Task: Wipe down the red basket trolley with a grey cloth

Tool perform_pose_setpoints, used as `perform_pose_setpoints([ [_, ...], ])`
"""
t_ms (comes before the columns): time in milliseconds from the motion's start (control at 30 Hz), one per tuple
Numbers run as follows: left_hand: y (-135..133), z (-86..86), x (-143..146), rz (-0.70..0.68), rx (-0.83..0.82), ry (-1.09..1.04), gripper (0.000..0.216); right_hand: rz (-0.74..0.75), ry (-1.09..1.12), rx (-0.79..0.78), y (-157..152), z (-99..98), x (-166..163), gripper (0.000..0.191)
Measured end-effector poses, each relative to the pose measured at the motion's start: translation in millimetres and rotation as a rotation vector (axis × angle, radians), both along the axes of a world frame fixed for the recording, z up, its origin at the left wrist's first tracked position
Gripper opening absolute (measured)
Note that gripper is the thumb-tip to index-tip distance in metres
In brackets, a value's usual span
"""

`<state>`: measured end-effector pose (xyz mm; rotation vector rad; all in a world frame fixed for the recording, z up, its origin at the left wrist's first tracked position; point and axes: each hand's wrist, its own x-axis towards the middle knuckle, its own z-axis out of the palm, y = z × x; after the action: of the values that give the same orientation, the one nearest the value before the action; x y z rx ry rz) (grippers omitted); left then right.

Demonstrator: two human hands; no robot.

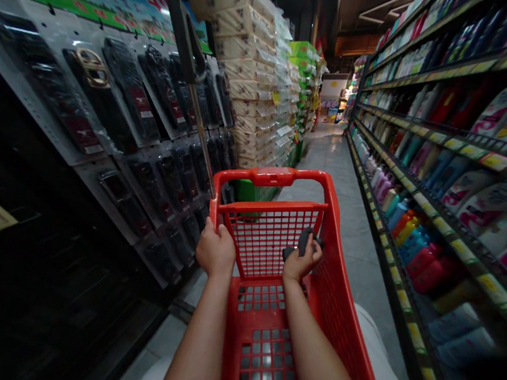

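A red plastic shopping basket [259, 314] stands in front of me, with mesh walls and a looped handle [274, 178] at its far end. My left hand [217, 249] is closed around the basket's left rim. A metal pole with a dark grip [186, 36] rises from that same corner and leans to the left. Inside the basket, near its far right corner, my right hand [303, 260] is closed on a small dark grey object [303, 242]. Its kind I cannot make out. The visible part of the basket floor shows bare grid.
Packaged belts [122, 83] hang on a rack at left. Beyond it, wrapped cartons [246, 69] are stacked high beside green boxes [303, 65]. Shelves of bottles [431, 265] line the right side. A grey tiled aisle [325, 153] runs between them.
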<state>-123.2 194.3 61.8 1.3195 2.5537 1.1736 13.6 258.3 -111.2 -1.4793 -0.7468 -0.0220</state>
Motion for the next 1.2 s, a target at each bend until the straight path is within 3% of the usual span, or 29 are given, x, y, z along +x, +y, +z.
perform_pose_setpoints([
  [200, 1.3, -3.7, -0.5, 0.013, -0.004, 0.003, 0.051, 0.264, -0.147, -0.022, -9.1, 10.5, -41.7, 0.059],
  [333, 1.5, -4.8, -0.2, 0.009, 0.014, 0.002, 0.051, 0.449, -0.347, -0.158, -18.3, 23.3, -70.0, 0.067],
  [467, 0.5, -3.8, 0.0, 0.006, 0.012, 0.004, 0.052, 0.578, -0.544, -0.293, -22.9, 21.2, -86.0, 0.070],
  [633, -0.1, -2.5, 0.0, 0.004, -0.001, 0.008, 0.052, 0.743, -0.866, -0.403, -24.6, 10.5, -81.5, 0.052],
  [767, 0.7, -1.7, 0.3, 0.002, -0.005, 0.010, 0.052, 0.817, -1.044, -0.432, -25.8, 7.5, -56.4, 0.040],
  [900, 2.9, -1.6, 0.1, -0.006, -0.003, 0.020, 0.050, 0.665, -0.846, -0.499, -31.5, -2.2, -19.3, 0.045],
  [1033, 5.2, -2.6, -0.7, -0.012, 0.004, 0.030, 0.047, 0.291, -0.315, -0.499, -39.9, -30.7, 5.8, 0.051],
  [1100, 5.4, -3.2, -1.1, -0.010, 0.012, 0.034, 0.046, 0.091, -0.013, -0.440, -39.4, -45.2, 7.4, 0.049],
  [1200, 4.4, -3.6, -1.4, -0.011, 0.022, 0.033, 0.046, 0.004, 0.272, -0.244, -27.3, -52.3, -1.6, 0.047],
])
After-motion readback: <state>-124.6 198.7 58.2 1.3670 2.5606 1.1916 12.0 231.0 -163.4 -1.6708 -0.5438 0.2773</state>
